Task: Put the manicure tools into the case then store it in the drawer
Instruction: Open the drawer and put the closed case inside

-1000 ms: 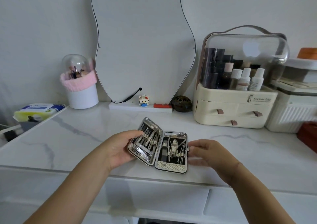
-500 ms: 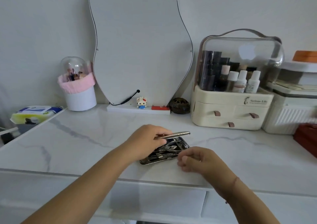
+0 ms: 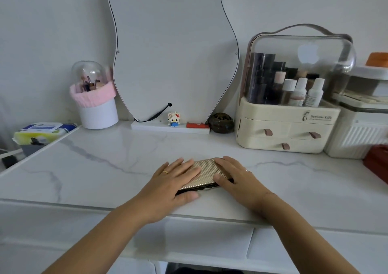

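Head view: your case (image 3: 206,169) lies shut on the desk (image 3: 105,168), near its front edge. Your L hand (image 3: 170,181) lies flat on the lid's left part, fingers straight, thumb at the front side. R hand (image 3: 237,177) lies flat on the right part, gripping nothing. Back row, well apart from the case: brush cup (image 3: 98,114), mirror (image 3: 168,53), figurine (image 3: 173,118), organizer (image 3: 283,131). Wipes pack (image 3: 42,131) sits beyond the desk's left edge. Broad marble between case & back row.

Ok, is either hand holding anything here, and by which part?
Nothing is gripped. The left hand and right hand press flat on the top of the closed case, one at each end.
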